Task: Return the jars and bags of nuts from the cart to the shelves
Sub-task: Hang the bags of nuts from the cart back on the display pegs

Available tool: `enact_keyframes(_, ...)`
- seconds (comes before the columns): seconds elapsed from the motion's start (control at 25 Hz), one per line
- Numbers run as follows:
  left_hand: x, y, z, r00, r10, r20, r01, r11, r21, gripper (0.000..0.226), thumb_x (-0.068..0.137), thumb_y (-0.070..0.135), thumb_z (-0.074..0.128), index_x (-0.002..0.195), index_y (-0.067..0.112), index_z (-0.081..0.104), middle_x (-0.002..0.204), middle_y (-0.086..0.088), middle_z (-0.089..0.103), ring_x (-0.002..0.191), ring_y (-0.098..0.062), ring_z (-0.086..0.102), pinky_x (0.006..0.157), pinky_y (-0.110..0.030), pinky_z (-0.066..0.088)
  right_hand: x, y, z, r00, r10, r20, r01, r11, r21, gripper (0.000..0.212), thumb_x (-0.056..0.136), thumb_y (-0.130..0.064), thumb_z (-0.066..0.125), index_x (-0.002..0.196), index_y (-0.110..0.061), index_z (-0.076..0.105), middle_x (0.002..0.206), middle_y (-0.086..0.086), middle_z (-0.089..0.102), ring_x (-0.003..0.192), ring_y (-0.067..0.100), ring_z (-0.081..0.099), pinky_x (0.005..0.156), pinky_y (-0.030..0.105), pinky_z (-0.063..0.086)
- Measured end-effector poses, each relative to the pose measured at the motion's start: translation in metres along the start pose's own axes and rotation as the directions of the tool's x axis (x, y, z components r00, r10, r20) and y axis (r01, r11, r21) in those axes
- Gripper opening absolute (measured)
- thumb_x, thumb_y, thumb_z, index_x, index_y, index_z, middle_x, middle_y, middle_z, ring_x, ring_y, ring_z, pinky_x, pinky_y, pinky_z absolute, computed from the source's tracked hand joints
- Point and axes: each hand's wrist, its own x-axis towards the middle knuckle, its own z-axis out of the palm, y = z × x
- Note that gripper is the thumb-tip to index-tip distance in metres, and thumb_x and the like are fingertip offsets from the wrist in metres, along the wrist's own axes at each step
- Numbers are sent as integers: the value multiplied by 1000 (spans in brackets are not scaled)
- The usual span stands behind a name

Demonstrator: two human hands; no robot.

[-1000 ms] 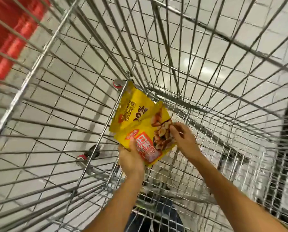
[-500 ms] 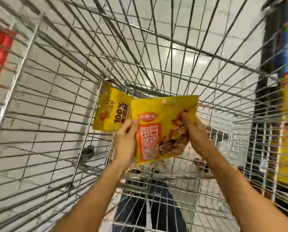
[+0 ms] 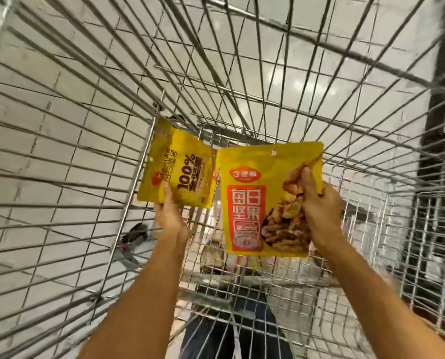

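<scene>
Two yellow bags of nuts are held up inside the wire cart (image 3: 68, 156). My left hand (image 3: 170, 216) pinches the lower edge of the left bag (image 3: 180, 167), which is turned sideways with "100%" printed on it. The right bag (image 3: 255, 200) is upright with a red label and a picture of nuts. My right hand (image 3: 319, 211) grips that bag by its right side, fingers curled over the front. The two bags sit side by side, edges nearly touching.
Wire walls of the cart surround both arms on the left, front and right. Pale floor tiles show through the mesh. A dark shelf upright (image 3: 441, 125) rises at the far right. A cart wheel (image 3: 136, 235) shows low on the left.
Both hands have risen and moved apart, each with one bag. The overlapping bags have separated, the right one now upright and facing me. The view has swung away from the red object on the left.
</scene>
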Motion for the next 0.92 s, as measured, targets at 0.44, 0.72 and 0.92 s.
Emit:
enact_keyframes(0.44,-33,-14,47,848,528,-47,-452,767,456,40,99,30,42,103,-4,63,79,-2,56,65,-15,52,55,-16,26,4,-26,-12,997,-55,-56,57,998,27,55,82,-55,50,68,-3,57,62,20,57,58,14,57,57,25,45)
enact_keyframes(0.72,-124,67,18,670,585,458,-742,500,447,24,98,28,44,77,25,55,68,14,52,64,1,45,54,-13,33,-38,-124,-75,978,-140,-157,139,990,-20,61,83,-58,47,71,0,58,62,21,56,60,14,56,59,36,49)
enact_keyframes(0.92,-233,150,25,496,646,580,-852,493,179,28,98,22,47,71,23,54,54,15,55,55,14,52,51,-4,36,-119,-212,-148,892,-262,-368,263,963,-49,47,93,-48,47,59,-16,52,52,-2,53,45,-6,51,62,25,49)
